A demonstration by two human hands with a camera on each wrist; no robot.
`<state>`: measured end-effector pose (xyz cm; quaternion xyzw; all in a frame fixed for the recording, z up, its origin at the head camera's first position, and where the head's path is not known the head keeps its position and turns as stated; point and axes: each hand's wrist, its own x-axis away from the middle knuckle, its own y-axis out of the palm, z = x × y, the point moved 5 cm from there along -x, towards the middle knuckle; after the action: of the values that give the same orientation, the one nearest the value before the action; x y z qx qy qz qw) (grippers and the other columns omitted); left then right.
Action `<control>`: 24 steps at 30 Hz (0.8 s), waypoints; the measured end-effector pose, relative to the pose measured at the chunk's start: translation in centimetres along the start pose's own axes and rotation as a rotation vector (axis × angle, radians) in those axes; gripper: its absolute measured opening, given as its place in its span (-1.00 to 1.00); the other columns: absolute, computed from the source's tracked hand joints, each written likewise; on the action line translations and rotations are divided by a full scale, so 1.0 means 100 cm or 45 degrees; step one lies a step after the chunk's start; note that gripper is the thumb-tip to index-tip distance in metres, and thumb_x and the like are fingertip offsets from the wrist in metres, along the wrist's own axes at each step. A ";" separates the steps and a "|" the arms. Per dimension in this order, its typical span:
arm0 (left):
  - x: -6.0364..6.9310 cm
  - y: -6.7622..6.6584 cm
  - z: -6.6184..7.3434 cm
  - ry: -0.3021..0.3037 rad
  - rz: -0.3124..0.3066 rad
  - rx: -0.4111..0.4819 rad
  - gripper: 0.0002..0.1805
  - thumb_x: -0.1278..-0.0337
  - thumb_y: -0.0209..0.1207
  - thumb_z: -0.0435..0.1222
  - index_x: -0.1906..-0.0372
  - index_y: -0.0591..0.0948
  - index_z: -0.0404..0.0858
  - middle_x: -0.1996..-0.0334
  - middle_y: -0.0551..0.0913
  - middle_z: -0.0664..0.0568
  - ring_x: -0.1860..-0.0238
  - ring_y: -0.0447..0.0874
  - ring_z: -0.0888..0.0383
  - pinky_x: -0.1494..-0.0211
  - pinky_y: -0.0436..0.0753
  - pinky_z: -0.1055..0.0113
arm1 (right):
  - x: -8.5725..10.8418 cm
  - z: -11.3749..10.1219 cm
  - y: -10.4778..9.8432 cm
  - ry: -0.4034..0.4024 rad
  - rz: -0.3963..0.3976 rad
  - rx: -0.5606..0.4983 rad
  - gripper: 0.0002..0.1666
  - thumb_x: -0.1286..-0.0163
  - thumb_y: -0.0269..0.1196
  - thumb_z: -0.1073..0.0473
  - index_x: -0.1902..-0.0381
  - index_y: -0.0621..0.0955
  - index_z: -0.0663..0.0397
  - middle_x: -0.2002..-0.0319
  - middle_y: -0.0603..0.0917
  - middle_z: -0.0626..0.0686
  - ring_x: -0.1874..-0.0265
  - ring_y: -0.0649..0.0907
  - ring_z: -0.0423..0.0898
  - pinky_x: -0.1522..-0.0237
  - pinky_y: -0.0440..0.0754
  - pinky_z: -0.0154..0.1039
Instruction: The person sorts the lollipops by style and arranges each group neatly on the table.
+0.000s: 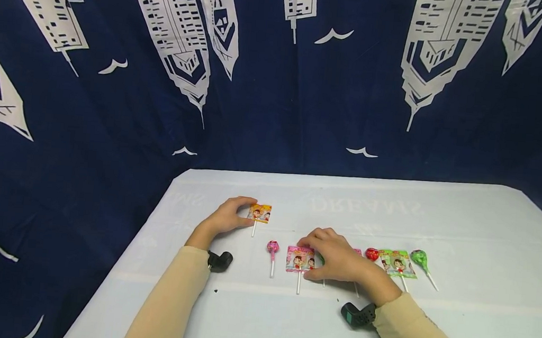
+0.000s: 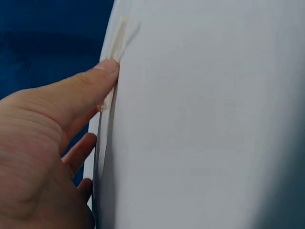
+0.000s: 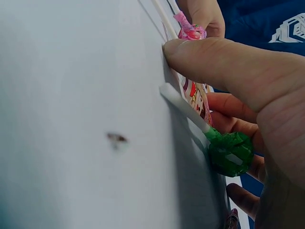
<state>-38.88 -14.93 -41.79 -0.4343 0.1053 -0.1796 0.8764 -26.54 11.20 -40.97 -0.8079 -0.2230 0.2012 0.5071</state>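
In the head view my left hand (image 1: 227, 216) pinches the left edge of an orange square-wrapped lollipop (image 1: 260, 213), its stick toward me; the left wrist view shows the thumb (image 2: 90, 86) against the thin packet. Nearer me, my right hand (image 1: 340, 256) grips the right edge of a pink square-wrapped lollipop (image 1: 300, 259) between thumb and fingers. Under the right palm lies a green round lollipop (image 3: 231, 153), clear in the right wrist view. Left of the pink packet is a small pink round lollipop (image 1: 273, 247).
Right of my right hand, partly behind it, lie another pink packet (image 1: 358, 251), a red round lollipop (image 1: 371, 254), a green packet (image 1: 398, 263) and a green round lollipop (image 1: 419, 258). The white table (image 1: 259, 322) meets a dark blue patterned curtain (image 1: 294, 112).
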 end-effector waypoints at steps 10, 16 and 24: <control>0.003 0.003 -0.004 -0.037 0.078 -0.026 -0.30 -0.13 0.39 -0.17 -0.41 0.45 -0.09 -0.44 0.43 0.00 -0.52 0.24 -0.07 -0.58 0.14 -0.08 | -0.001 0.000 0.001 -0.002 -0.004 -0.006 -0.29 -0.06 0.51 -0.12 -0.18 0.58 -0.08 -0.08 0.56 -0.08 -0.16 0.45 0.00 -0.18 0.42 0.15; 0.009 0.003 -0.007 -0.028 0.130 -0.007 -0.31 -0.16 0.36 -0.16 -0.41 0.46 -0.11 -0.43 0.44 -0.04 -0.51 0.26 -0.10 -0.58 0.14 -0.08 | -0.002 -0.001 0.002 -0.008 -0.001 -0.004 -0.28 -0.06 0.51 -0.13 -0.18 0.58 -0.10 -0.07 0.56 -0.08 -0.15 0.45 -0.02 -0.17 0.42 0.13; 0.008 0.006 -0.007 0.044 0.181 0.002 -0.36 -0.16 0.37 -0.18 -0.37 0.50 -0.14 -0.38 0.50 -0.06 -0.47 0.33 -0.10 -0.56 0.19 -0.06 | 0.000 0.000 0.001 0.007 -0.005 -0.006 -0.28 -0.06 0.51 -0.12 -0.18 0.58 -0.09 -0.08 0.56 -0.08 -0.18 0.46 0.01 -0.19 0.41 0.14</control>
<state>-38.24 -15.37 -42.71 -0.4218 0.1506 -0.1246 0.8854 -26.57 11.16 -41.06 -0.8092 -0.2237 0.1975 0.5061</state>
